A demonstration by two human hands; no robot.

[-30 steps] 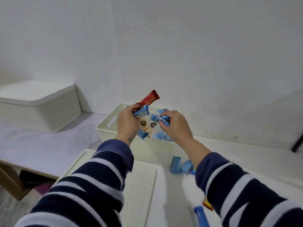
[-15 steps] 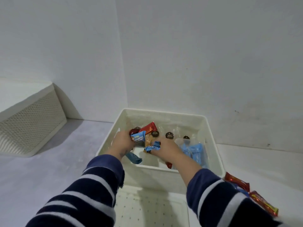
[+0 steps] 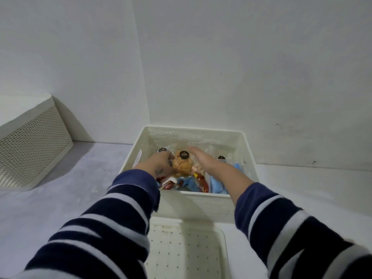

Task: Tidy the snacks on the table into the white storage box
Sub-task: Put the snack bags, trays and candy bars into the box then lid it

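The white storage box [image 3: 193,130] stands against the wall, and both my hands are inside it. A clear bag of tan biscuits [image 3: 182,165] with a round black sticker lies between them. My left hand [image 3: 161,164] sits against the bag's left edge, its fingers bent downward and hidden behind the back of the hand. My right hand [image 3: 203,160] is flat with straight fingers over the bag's right side. Red wrappers [image 3: 202,184] and blue wrappers [image 3: 188,183] lie loose at the box's near end. A light blue pack [image 3: 217,185] lies under my right forearm.
The box's perforated white lid [image 3: 187,248] lies flat on the table just in front of the box. A second white lidded basket [image 3: 30,150] stands at the far left. The wall runs close behind the box.
Both hands have gone deeper into the box. The blue and red snacks they held now lie on the box's floor, and my right hand has flattened out.
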